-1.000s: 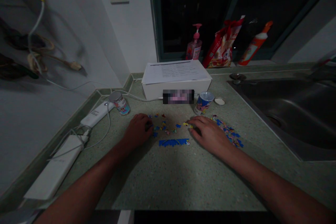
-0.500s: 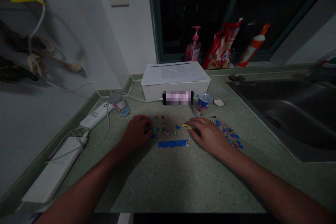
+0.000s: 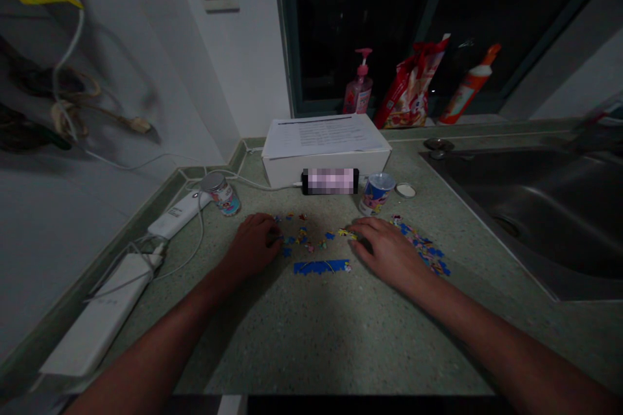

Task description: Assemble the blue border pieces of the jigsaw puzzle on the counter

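Note:
My left hand [image 3: 253, 241] rests on the counter at the left end of a scatter of loose jigsaw puzzle pieces [image 3: 302, 233]. Its fingers are curved, with a dark gap between thumb and forefinger; nothing held can be made out there. On the other side, my right hand [image 3: 384, 246] lies low with thumb and fingers apart, its fingertips touching a yellow puzzle piece [image 3: 344, 233]. Between the hands and nearer to me is a joined blue puzzle strip [image 3: 318, 266]. A pile of puzzle pieces [image 3: 428, 249] spreads beside my right hand, partly hidden by it.
Behind the pieces stand an uncovered printed can [image 3: 376, 194], its lid [image 3: 405, 190], a phone [image 3: 329, 181] and a white box [image 3: 326, 142]. A lidded can [image 3: 221, 194] and power strips [image 3: 107, 311] with cables are on the left. A sink [image 3: 535, 207] borders the right.
My left hand's fingertips have shifted very slightly. My right hand, the blue strip and the pieces look the same.

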`<state>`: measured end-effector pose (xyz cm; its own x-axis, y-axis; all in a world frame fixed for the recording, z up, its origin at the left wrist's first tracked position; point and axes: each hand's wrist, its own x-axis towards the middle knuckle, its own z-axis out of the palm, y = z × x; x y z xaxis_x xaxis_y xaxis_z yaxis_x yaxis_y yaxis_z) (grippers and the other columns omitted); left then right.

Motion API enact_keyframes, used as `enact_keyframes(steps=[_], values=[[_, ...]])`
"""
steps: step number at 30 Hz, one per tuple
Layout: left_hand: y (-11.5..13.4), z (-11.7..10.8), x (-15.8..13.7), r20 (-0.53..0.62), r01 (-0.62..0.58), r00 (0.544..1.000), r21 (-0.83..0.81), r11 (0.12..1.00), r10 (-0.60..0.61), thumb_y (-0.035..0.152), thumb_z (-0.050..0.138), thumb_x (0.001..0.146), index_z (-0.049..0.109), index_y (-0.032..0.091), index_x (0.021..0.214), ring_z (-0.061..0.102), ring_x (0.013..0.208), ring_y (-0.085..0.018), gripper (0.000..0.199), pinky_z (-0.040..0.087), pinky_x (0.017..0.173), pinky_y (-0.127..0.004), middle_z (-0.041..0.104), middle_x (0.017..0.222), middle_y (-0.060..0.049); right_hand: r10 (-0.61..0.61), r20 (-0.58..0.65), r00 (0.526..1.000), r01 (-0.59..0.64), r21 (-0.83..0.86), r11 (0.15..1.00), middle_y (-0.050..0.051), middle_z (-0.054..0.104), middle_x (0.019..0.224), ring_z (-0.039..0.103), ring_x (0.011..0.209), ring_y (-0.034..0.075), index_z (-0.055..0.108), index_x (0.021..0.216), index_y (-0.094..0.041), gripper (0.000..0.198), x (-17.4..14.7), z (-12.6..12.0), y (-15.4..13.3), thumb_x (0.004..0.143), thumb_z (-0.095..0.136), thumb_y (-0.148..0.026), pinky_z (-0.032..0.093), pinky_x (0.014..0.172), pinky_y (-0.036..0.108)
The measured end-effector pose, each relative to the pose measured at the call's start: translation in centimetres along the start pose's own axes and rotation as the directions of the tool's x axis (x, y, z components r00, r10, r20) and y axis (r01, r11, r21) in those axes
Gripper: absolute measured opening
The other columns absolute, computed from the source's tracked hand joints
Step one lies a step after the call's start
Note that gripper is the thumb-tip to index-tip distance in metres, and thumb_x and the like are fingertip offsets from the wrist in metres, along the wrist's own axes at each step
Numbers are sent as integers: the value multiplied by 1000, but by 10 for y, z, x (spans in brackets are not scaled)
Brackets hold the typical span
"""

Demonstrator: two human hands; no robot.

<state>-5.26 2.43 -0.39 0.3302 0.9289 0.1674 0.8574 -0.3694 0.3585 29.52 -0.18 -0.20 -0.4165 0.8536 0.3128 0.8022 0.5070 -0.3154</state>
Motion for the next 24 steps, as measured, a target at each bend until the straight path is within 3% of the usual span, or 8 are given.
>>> enact_keyframes(steps=[12,24], values=[[4,0,1,-23,-14,1000,2,1000,14,19,71,85,69,23,96,65,118,-35,12,53,110,-55,73,120,-12,-3,-27,1000,3,2,1000,13,80,126,77,113,31,80,126,-24,28,-1,2,0,105,62,-21,61,102,51],[12,-8,0,55,98,994,-51,994,-96,21,69,88,72,24,89,73,87,-30,5,57,83,-47,78,91,-8,7,1,1000,-7,13,1000,13,79,126,76,113,32,80,127,-23,29,0,-1,0,106,61,-22,61,103,53]])
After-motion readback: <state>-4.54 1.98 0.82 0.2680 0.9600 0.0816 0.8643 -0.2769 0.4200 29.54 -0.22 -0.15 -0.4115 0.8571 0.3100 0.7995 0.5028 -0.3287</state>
